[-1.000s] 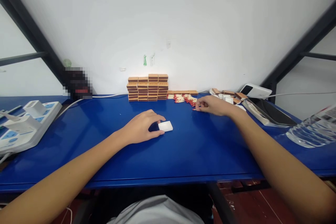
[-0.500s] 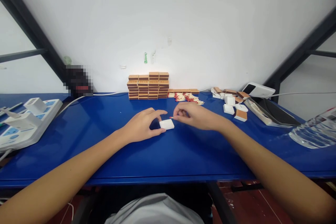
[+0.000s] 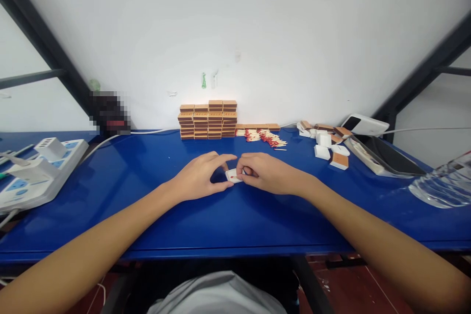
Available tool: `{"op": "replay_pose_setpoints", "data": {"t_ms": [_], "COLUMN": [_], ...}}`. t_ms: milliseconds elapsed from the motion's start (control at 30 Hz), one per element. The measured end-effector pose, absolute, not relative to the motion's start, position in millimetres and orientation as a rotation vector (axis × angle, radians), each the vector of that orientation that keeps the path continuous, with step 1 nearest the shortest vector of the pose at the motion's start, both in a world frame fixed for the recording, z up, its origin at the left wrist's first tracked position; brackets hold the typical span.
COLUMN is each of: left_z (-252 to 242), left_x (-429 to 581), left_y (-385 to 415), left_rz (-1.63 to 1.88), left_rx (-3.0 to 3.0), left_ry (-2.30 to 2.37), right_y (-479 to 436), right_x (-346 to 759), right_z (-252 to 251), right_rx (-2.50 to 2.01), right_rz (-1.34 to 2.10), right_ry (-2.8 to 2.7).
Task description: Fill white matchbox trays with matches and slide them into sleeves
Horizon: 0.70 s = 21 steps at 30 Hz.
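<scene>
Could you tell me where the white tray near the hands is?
In the head view, the white tray lies centrally on the blue table, between the left hand and right hand, nearer than the matchbox stack.

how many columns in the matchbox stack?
4, side by side in the matchbox stack: two lower on the left, two taller on the right. Any behind are hidden.

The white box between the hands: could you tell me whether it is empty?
Not empty: a red-tipped match, held by the right hand, lies in the white box that the left hand grips. How full, I cannot tell.
</scene>
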<state>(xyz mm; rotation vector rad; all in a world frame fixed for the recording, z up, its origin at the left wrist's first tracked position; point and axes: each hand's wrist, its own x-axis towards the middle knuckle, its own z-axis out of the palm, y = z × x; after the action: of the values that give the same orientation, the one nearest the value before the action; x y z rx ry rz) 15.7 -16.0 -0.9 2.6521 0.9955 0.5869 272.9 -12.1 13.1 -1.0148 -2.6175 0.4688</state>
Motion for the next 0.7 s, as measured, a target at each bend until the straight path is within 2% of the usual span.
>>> {"op": "replay_pose_setpoints", "data": {"t_ms": [300,533,700], "left_z": [1,3,4], "left_x": [15,13,11], "left_y": [-16,-15,-14], "left_rz": [0.603,0.544,0.552], "left_rx": [2.643,2.653,2.651], "left_ry": [0.985,1.024,1.024], "right_y": [-6,57,79], "right_x": [283,374,407], "right_z": [22,23,8], "right_rx": [-1.035,-1.605,-1.660], "right_rz": [0.448,0.157,0.382], "right_ry": [-2.589,-2.400,-2.438]}}
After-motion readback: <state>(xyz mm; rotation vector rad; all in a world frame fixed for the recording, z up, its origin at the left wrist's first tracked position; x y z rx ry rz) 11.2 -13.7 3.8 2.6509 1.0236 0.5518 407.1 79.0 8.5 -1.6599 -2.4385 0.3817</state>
